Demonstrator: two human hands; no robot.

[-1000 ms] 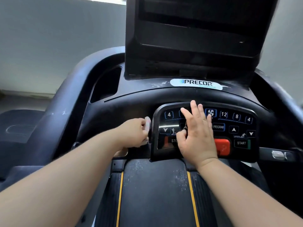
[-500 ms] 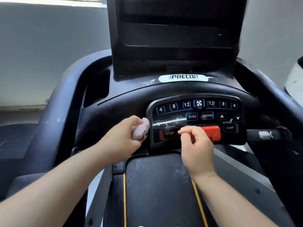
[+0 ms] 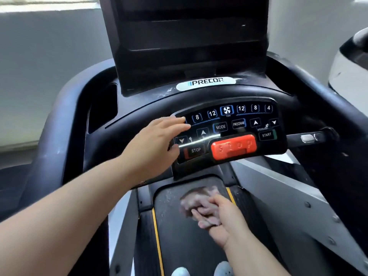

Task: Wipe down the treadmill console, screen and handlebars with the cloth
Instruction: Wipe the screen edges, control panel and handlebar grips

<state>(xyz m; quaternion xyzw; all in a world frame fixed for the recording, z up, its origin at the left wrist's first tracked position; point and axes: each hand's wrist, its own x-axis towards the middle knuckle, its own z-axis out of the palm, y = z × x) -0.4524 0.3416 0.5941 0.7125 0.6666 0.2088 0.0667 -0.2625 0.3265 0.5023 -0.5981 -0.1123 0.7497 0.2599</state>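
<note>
Cloth (image 3: 196,198) is down low from where I'm watching, bunched in the right hand (image 3: 221,218) over the front end of the belt (image 3: 179,246), just below the bottom edge of the keypad panel (image 3: 229,124); fingers curled round it, pinching it into a wad. Room-wise: the panel's lower lip sits right above that hand; yellow belt stripe just beside it on the right, grey side rail (image 3: 278,196) further out; open belt runs toward me, down to the shoe tips (image 3: 180,272). Up top the left hand (image 3: 157,142) lies flat on the panel's left edge, fingers straight and pressed together, tips reaching the button row beside the 8; thumb near the STOP key. Curved left handlebar (image 3: 59,120) boxes in that side; right grip bar (image 3: 310,137) sticks out past START; dark screen (image 3: 189,42) rises behind the Precor badge (image 3: 206,82). Cloth itself looks pale pinkish, crumpled, motion-blurred; can't tell the weave or whether it's damp.
</note>
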